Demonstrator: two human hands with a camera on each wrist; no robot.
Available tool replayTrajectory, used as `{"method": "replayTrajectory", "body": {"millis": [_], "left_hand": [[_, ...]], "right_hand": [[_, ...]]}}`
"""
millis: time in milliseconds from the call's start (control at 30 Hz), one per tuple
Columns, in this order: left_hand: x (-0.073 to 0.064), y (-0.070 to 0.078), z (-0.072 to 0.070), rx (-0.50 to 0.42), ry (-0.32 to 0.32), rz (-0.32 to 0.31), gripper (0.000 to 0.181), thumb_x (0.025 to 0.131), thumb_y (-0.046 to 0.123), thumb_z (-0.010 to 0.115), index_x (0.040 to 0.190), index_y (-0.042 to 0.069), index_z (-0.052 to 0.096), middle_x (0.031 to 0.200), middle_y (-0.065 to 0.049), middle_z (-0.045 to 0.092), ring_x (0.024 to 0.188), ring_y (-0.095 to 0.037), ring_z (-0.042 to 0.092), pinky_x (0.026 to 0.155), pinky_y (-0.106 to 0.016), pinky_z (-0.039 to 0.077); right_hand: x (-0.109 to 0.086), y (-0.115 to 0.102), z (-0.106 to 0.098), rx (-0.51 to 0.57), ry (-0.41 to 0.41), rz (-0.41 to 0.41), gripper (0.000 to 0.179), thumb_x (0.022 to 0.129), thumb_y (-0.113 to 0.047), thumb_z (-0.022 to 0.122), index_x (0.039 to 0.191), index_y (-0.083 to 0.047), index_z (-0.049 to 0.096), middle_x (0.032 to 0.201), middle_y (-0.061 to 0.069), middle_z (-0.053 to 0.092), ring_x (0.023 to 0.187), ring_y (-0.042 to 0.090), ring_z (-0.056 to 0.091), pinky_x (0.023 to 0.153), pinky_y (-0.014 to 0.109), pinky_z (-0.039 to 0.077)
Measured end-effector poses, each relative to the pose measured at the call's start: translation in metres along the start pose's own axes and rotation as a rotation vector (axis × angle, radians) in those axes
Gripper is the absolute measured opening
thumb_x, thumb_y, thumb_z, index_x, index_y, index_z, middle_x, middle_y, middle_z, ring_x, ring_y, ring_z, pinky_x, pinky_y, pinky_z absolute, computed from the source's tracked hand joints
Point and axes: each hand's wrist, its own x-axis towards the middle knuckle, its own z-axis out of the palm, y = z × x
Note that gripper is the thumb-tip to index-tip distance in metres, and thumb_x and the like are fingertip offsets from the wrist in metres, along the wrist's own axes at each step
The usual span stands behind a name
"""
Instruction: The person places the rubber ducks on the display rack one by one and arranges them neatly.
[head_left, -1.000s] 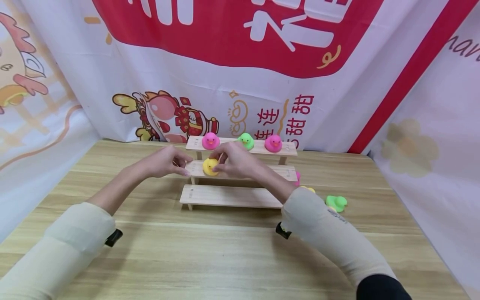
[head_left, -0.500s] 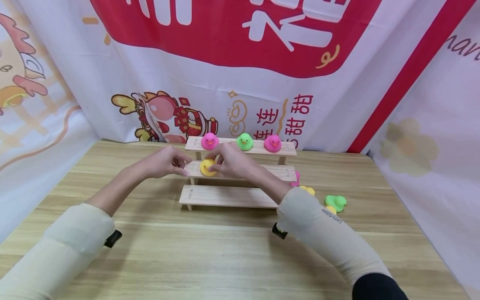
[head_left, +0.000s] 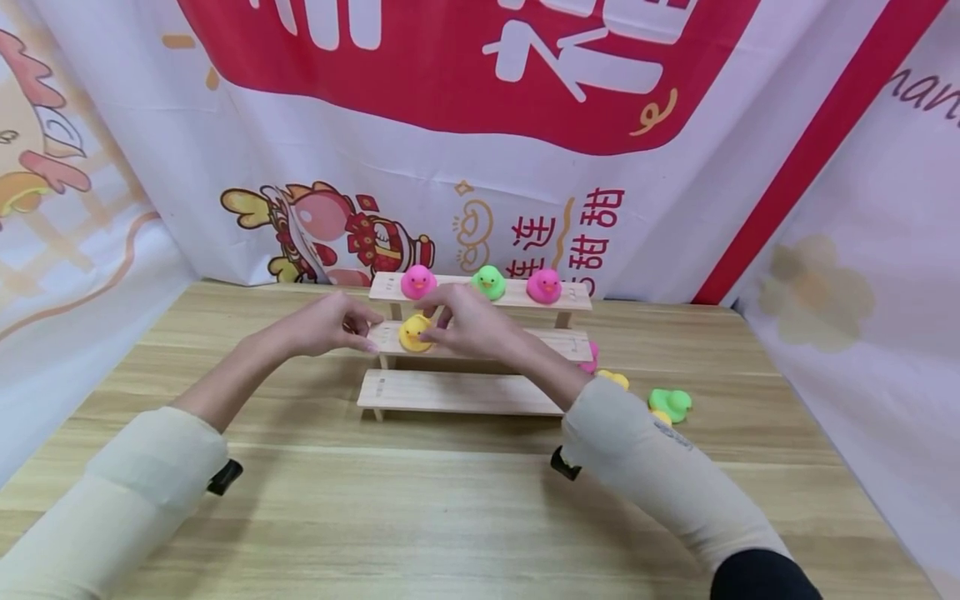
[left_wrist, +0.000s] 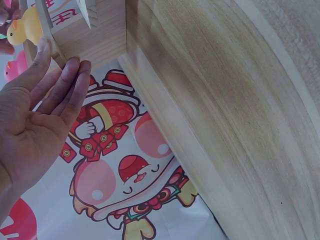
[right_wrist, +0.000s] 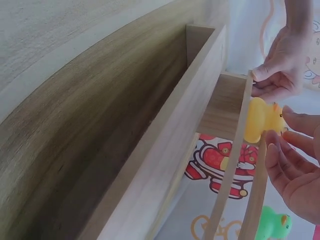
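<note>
A yellow rubber duck (head_left: 415, 333) sits near the left end of the middle tier of a three-tier wooden display stand (head_left: 457, 392). My right hand (head_left: 468, 321) pinches the duck between thumb and fingertips; in the right wrist view, the duck's body (right_wrist: 255, 120) rests against the board and the fingertips are at its head. At the left end of the same tier, my left hand (head_left: 333, 325) grips the board's edge. The left wrist view shows that hand's thumb (left_wrist: 42, 55) on the upper side, its fingers bent at the board's end.
Along the top tier sit a pink duck (head_left: 418, 282), a green duck (head_left: 488, 283) and another pink duck (head_left: 543, 286). Right of the stand, more ducks lie on the wooden table (head_left: 420, 508), among them a green one (head_left: 670, 404). A printed cloth (head_left: 360, 142) hangs behind.
My right hand has shifted the yellow duck slightly left along the middle tier and turned its face more to the front. My left hand has kept its grip on the board's end.
</note>
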Motion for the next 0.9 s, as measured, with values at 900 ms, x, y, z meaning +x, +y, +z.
{"method": "replayTrajectory", "body": {"millis": [900], "left_hand": [[0.001, 0.004, 0.000, 0.024, -0.007, -0.026, 0.043, 0.088, 0.010, 0.083, 0.122, -0.012, 0.070, 0.080, -0.003, 0.070, 0.075, -0.017, 0.056, 0.066, -0.028, 0.049]], "right_hand": [[-0.084, 0.044, -0.041, 0.034, 0.078, -0.053, 0.028, 0.090, -0.005, 0.079, 0.116, 0.005, 0.074, 0.098, 0.015, 0.076, 0.084, 0.019, 0.071, 0.074, 0.033, 0.060]]}}
